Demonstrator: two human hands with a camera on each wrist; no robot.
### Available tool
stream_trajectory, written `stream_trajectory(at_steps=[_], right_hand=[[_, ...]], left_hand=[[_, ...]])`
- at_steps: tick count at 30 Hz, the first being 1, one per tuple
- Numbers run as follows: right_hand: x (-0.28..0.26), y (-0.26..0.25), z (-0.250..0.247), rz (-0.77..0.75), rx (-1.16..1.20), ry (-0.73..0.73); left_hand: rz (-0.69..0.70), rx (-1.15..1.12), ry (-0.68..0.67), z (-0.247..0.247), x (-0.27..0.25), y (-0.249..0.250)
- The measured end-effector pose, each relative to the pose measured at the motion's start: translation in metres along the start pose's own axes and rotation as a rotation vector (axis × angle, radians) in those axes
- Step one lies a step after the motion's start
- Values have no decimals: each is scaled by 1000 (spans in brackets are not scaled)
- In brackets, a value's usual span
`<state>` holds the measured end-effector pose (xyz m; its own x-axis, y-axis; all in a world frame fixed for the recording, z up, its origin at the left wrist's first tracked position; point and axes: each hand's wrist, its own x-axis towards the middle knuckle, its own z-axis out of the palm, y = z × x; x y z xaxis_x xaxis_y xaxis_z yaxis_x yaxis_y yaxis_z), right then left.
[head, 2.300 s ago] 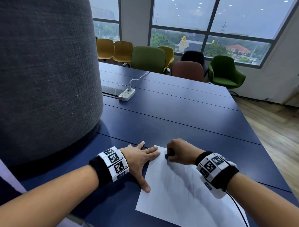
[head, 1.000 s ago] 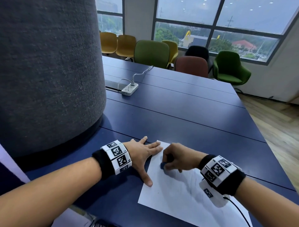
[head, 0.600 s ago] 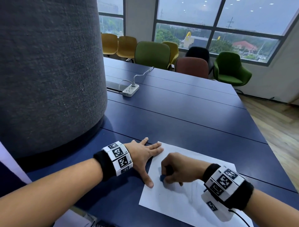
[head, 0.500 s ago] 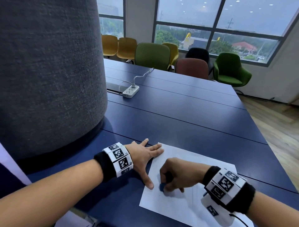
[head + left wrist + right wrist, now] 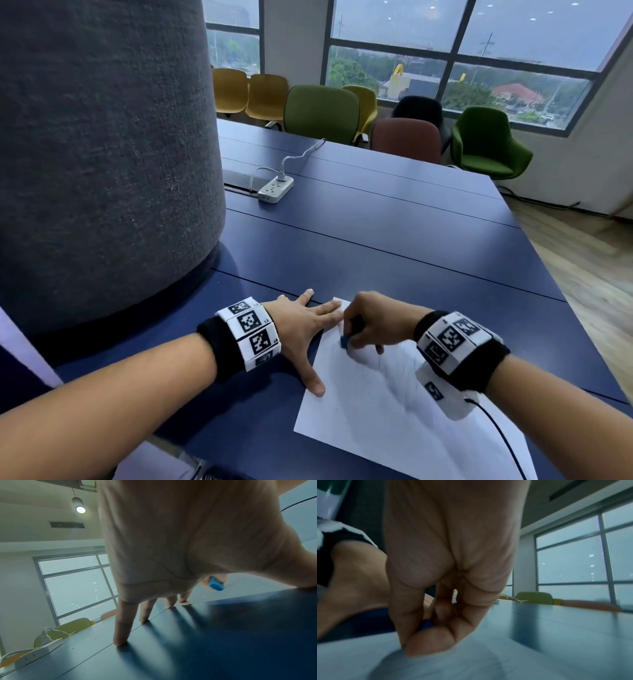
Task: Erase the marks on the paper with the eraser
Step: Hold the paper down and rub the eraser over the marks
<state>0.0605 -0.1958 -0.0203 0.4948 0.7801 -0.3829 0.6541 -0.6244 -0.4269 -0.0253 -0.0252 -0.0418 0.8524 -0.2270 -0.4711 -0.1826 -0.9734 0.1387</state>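
**Head view: two hands at a sheet of paper, blue eraser pinched in the right**

Seen from above on a dark blue table (image 5: 394, 219): a white sheet of paper (image 5: 394, 411) lying near the front edge, angled, faint grey pencil marks (image 5: 397, 373) across its middle. Left hand (image 5: 305, 329) spread flat, fingers straight and released, fingertips pressing the sheet's far left corner, thumb pointing toward the near side along its left edge. Right hand (image 5: 373, 322) just right of it, fingers curled, grasping a small blue eraser (image 5: 344, 342) between thumb and fingertips, its tip touching the paper near the far left corner. Black wristbands with white coded tags on both wrists.

Left wrist view: same eraser (image 5: 215, 583) visible past the palm, held down at the paper; straight fingers (image 5: 123, 623) planted on the tabletop and paper edge.

Right wrist view: blurred; curled fingers (image 5: 426, 639) bunched low over the sheet, eraser mostly hidden.

Farther off: white power strip (image 5: 275, 188) with cable at far left, large grey felt-covered column (image 5: 102, 154) at left, yellow, green, red-brown and black chairs (image 5: 322, 109) below the windows.
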Motion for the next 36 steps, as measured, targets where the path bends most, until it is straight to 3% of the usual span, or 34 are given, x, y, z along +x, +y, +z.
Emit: stream_trajectory(at_steps=[3,5,8,13,18,22,27,31,36], right_hand=[[6,3,-10,42,-18,160],[2,0,-5,9,-36,148],[-6,-7,4,-45,-33,15],[1,-3,-7,11,-183,195],[-7,-3,1,-32,-62,-16],[-5,9,-8,46,-37,149],[-9,5,0,-13,-48,7],[-2,12,-10,78,-56,163],[-8,12,-2,21,-11,0]], left_hand=[[-11,9,8,0,-1,1],[1,-7,21,-1,-1,1],[27,-16,23,-1,0,0],[2,-5,15,0,-1,-1],[2,-4,3,0,-1,0],[-17,3,-4,0,0,0],[-16,-3,-11,0,1,0],[-18,-2,-16,0,1,0],[-31,9,-23,-1,0,2]])
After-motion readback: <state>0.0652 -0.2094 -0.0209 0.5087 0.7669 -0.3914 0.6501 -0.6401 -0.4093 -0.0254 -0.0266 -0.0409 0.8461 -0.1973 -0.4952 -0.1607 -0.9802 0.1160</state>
